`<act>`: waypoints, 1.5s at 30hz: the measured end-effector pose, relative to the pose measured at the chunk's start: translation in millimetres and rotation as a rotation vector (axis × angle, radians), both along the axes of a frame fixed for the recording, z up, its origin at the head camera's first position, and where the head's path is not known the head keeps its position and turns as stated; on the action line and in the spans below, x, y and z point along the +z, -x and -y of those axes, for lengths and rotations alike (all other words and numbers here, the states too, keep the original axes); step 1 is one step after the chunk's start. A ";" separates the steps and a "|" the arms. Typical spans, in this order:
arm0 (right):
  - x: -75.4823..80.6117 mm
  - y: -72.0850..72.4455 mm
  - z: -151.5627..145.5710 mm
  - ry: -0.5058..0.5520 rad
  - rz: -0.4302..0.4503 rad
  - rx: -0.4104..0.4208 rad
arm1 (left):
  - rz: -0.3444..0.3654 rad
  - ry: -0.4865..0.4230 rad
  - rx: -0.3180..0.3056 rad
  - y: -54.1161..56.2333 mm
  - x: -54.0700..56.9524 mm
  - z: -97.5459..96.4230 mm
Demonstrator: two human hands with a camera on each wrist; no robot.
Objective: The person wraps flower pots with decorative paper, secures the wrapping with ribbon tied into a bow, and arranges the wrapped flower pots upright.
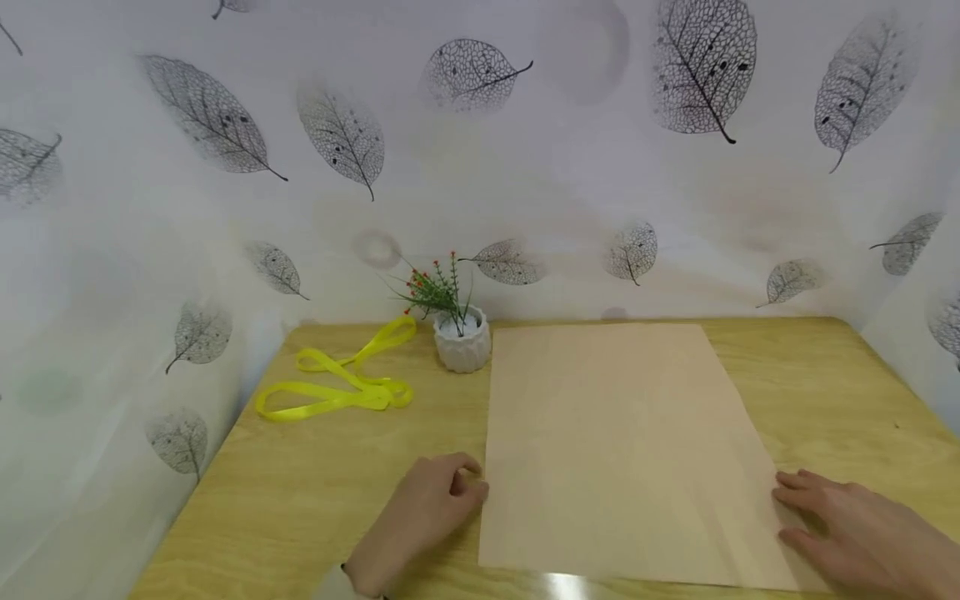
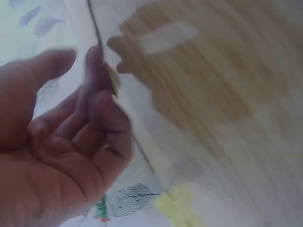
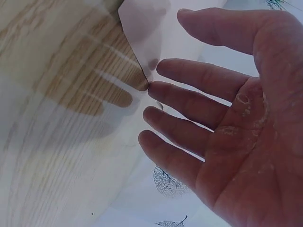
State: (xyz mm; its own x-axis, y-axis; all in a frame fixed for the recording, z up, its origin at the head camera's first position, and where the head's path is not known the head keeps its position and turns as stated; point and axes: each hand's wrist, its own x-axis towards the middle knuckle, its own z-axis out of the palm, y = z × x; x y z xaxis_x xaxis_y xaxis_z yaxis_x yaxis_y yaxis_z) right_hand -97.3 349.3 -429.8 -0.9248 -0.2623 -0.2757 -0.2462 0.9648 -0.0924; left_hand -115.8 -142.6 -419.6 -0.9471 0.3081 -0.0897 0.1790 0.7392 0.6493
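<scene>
A large pinkish-beige sheet of paper lies flat on the wooden table. At its left edge is my left hand, its fingertips right by the lower part of that edge. The left wrist view shows the thumb apart from the loosely bent fingers. My right hand is at the opposite edge, fingertips touching the paper near its lower right corner. Its fingers look nearly straight and slightly spread in the right wrist view, and nothing lies in the palm.
Yellow ribbon lies in loose loops on the table at the back left. A small white pot with a green plant and red buds stands close to the paper's upper left corner. A leaf-patterned wall covering rises behind and at both sides.
</scene>
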 end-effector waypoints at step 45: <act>5.7 -5.1 28.3 0.148 -0.453 0.055 | 0.096 -0.403 0.581 165.7 33.8 31.8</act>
